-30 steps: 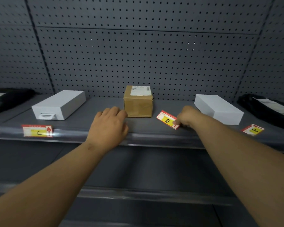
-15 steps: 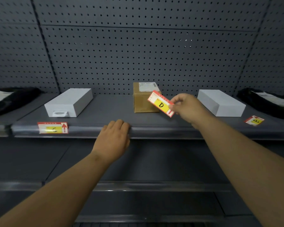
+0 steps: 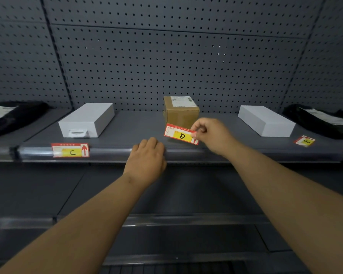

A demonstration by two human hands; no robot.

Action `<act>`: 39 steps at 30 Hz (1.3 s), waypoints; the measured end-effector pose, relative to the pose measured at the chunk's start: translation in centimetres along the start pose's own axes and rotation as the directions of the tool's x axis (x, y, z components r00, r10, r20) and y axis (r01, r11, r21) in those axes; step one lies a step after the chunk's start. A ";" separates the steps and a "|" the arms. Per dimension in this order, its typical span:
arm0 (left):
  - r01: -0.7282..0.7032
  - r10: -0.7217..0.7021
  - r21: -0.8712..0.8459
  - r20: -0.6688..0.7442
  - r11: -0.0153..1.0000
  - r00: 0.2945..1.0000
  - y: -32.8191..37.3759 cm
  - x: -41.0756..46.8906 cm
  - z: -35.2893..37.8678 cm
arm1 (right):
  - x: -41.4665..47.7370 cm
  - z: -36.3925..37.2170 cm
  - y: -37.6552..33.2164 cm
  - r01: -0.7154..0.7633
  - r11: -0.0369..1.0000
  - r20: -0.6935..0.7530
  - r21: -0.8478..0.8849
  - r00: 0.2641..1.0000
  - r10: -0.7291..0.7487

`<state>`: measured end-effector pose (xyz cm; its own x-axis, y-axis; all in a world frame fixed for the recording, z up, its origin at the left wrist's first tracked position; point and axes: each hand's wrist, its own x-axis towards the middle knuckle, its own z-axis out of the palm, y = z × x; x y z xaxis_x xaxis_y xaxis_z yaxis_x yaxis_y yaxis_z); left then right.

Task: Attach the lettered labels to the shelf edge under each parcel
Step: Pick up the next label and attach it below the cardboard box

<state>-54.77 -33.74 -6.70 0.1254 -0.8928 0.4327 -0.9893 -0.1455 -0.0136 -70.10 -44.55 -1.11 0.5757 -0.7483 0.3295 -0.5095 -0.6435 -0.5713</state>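
Your right hand (image 3: 210,135) is pinching label D (image 3: 181,134) near the brown parcel (image 3: 180,111); left hand (image 3: 147,161), fingers curled, is resting on the shelf edge (image 3: 111,153).

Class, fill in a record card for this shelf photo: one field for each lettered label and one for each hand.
label C: fixed on the shelf edge, under the left white box
label D: held off the shelf, in front of the brown box
label E: lies on the shelf top, near the right white box, not attached
right hand: pinches label D's right end
left hand: rests on the shelf edge, holds nothing
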 end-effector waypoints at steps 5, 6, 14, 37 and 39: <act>0.004 -0.003 -0.048 0.027 0.999 1.000 0.0 -0.5 -0.2 | 0.1 0.5 0.0 -0.008 0.994 0.050 -0.105 0.999 0.013; -0.004 0.005 -0.052 0.027 0.999 1.000 0.0 -0.5 -0.2 | 0.1 0.7 0.0 -0.006 0.991 0.065 -0.137 0.998 0.015; -0.035 0.035 -0.097 -0.003 0.995 0.999 -0.2 -0.9 -0.1 | 0.0 1.0 0.2 -0.039 0.995 0.029 -0.093 0.999 0.042; -0.106 0.106 -0.026 -0.021 0.994 0.994 -0.9 -1.6 0.8 | -1.0 1.1 0.2 0.006 0.935 0.065 -0.353 0.998 0.019; -0.114 0.113 -0.020 -0.021 0.993 0.993 -0.9 -1.6 0.8 | -1.0 1.1 0.1 0.006 0.935 0.072 -0.354 0.997 0.021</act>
<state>-53.99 -32.47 -8.10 0.0108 -0.8945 0.4469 -0.9984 -0.0343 -0.0446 -70.07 -43.70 -2.34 0.6094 -0.7482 0.2622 -0.6997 -0.6631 -0.2660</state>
